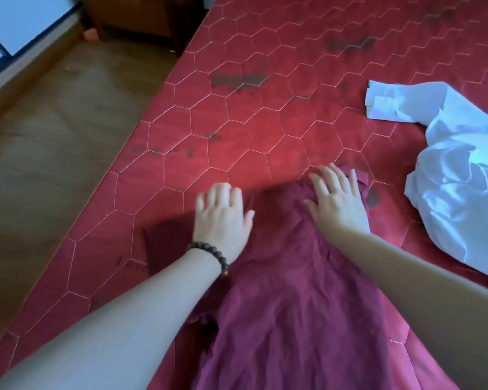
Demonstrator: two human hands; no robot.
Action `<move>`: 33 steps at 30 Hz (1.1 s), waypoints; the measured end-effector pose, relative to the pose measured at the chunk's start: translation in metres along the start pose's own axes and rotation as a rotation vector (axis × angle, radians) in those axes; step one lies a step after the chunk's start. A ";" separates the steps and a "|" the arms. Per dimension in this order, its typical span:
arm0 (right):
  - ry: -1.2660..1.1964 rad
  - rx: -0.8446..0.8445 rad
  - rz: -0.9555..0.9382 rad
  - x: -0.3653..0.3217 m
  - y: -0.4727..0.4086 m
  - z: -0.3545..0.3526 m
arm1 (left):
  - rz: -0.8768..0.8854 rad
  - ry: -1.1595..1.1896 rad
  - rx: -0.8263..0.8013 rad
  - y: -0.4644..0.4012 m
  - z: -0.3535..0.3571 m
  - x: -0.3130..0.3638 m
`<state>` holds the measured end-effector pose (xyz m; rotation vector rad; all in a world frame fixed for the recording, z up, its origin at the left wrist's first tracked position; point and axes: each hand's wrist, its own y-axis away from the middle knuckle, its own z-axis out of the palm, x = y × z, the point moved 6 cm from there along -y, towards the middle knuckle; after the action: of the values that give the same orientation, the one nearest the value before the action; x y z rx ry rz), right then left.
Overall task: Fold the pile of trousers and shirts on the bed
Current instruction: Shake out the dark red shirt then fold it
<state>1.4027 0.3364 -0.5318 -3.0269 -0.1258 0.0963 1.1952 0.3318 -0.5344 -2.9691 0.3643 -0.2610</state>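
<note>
Pressing maroon garment (293,291) flat w/ left hand (223,218), right hand (338,201); bed edge left.

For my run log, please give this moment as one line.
left hand: flat on maroon garment | right hand: flat on it | white garment: unfolded, right

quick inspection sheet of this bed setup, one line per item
surface: red quilted bed cover with hexagon stitching and dark stains
job's things: maroon garment spread flat near the bed's edge; white garment crumpled to the right, apart from it
clutter: nothing seen
hands: left hand and right hand both flat on the maroon garment's far end, fingers straight; beaded bracelet on left wrist
cables: nothing seen
surroundings: wooden floor at left; wooden furniture beyond the bed
</note>
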 end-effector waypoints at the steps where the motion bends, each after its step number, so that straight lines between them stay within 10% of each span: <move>1: -0.021 0.042 -0.032 -0.007 0.012 0.002 | 0.092 0.059 0.013 0.005 0.005 0.020; 9: -0.077 -0.223 -0.051 -0.011 0.045 0.060 | 0.104 0.034 -0.250 0.021 0.071 0.071; 19: -0.033 -0.232 0.571 0.073 0.053 0.051 | 0.013 -0.061 -0.245 0.026 0.074 0.067; 25: -0.189 -0.056 0.077 -0.019 0.054 0.040 | 0.013 -0.074 -0.261 0.025 0.074 0.067; 33: 0.013 -0.156 0.220 0.037 0.094 0.044 | 0.013 -0.103 -0.275 0.025 0.075 0.067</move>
<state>1.4443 0.2517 -0.5882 -3.1858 0.2109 0.0891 1.2682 0.2998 -0.6011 -3.2310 0.4389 -0.0594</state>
